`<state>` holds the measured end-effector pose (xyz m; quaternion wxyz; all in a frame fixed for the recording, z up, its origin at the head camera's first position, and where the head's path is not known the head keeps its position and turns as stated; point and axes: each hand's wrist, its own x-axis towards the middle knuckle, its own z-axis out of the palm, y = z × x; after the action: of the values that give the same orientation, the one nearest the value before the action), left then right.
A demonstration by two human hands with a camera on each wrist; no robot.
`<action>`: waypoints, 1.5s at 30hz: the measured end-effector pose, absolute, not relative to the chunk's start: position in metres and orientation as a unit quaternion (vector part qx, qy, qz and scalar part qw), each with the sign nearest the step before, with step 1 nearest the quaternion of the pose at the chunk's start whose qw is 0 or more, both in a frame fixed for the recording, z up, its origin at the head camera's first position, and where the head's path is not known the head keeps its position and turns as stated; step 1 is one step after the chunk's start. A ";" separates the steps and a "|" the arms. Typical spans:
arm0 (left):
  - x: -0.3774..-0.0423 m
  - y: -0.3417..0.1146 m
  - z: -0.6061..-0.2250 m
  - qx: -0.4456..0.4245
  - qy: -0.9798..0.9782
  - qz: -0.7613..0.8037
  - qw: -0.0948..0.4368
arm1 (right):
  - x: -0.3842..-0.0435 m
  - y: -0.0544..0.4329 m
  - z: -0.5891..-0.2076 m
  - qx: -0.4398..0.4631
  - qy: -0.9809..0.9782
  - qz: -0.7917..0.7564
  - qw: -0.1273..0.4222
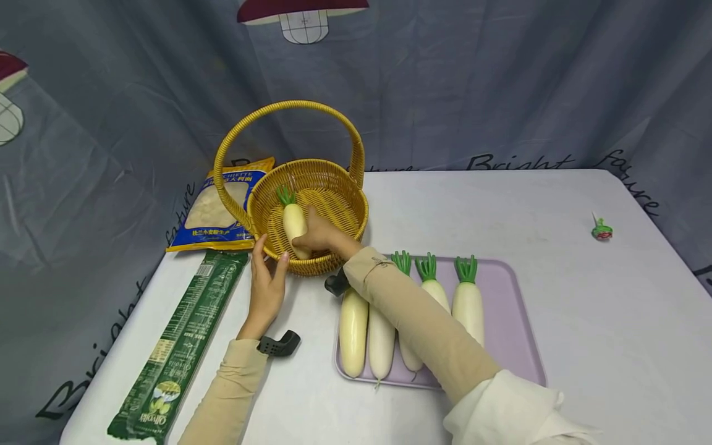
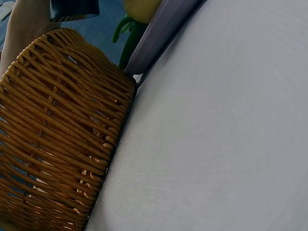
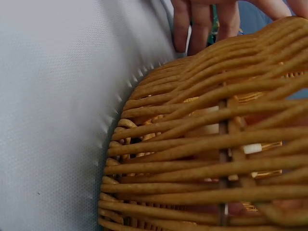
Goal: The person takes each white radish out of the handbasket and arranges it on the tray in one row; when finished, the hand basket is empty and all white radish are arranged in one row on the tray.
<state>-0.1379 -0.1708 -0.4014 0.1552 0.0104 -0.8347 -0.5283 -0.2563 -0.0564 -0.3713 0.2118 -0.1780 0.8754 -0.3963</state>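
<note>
A white radish (image 1: 295, 222) with a green leafy top lies inside the yellow wicker basket (image 1: 308, 267), top toward the back. My right hand (image 1: 322, 235) reaches over the basket's front right rim and grips the radish near its lower end, thumb across it. At the front left rim, my left hand (image 1: 267, 290) touches the basket from outside, thumb and fingers spread. Its straight fingers (image 3: 199, 29) show beside the woven wall in the right wrist view. That wall fills much of both wrist views, where the radish is hidden.
A lilac tray (image 1: 500, 303) with several white radishes (image 1: 353, 334) lies under the right forearm. Left of the basket are a blue and yellow pasta bag (image 1: 217, 204) and a long green packet (image 1: 180, 346). A small green and red item (image 1: 602, 231) sits far right.
</note>
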 end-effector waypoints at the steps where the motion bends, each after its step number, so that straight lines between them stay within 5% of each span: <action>1: -0.138 -0.171 -0.401 0.010 -0.834 -0.529 0.155 | -0.256 -0.056 -0.371 -0.173 0.871 -0.405 0.216; 21: -0.137 -0.170 -0.400 0.006 -0.833 -0.531 0.154 | -0.260 -0.049 -0.371 -0.113 0.745 -0.566 0.334; 45: -0.137 -0.171 -0.401 0.005 -0.833 -0.531 0.155 | -0.266 -0.043 -0.367 -0.070 0.609 -0.697 0.373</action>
<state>-0.1370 -0.1706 -0.4006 0.1553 0.0052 -0.8332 -0.5307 -0.2660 -0.0428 -0.3666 0.3726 -0.0698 0.6090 -0.6967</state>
